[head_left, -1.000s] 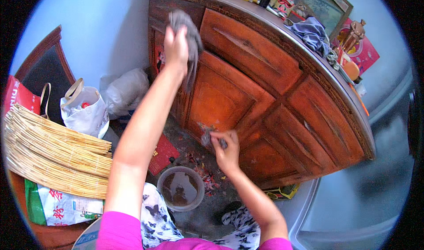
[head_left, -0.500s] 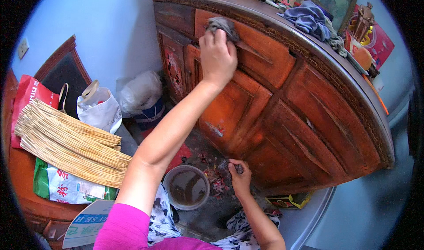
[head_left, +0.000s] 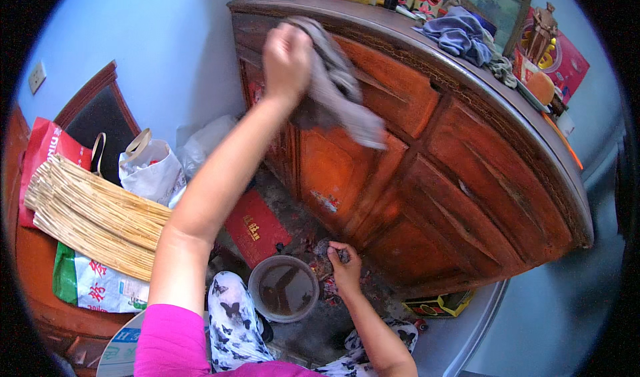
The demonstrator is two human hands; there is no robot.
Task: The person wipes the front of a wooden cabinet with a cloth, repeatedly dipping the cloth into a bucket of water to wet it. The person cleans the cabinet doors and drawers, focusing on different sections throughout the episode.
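My left hand [head_left: 288, 60] is closed on the top of a grey cloth [head_left: 340, 100], raised near the upper left of a reddish-brown wooden cabinet [head_left: 440, 197]. The cloth hangs open and trails to the right across a drawer front and the top of a door. Low down by the cabinet's foot, my right hand [head_left: 347, 274] pinches a small grey wad that looks like a steel wool scrubber [head_left: 322, 248]. Just left of that hand, a round tub [head_left: 259, 308] of murky brown water stands on the floor. Motion smears my left fingers slightly.
Debris and a red paper packet [head_left: 257, 227] lie on the floor. At left, a bundle of thin sticks [head_left: 100, 217] rests on bags beside a white bag [head_left: 152, 170]. Blue cloth [head_left: 457, 34], bottles and a framed picture crowd the cabinet top. A black-and-yellow box [head_left: 440, 305] lies below.
My left hand has moved left, lifting the cloth from the drawer front; the bunched cloth now hangs loose. My right hand has shifted slightly left and down, still holding the wad.
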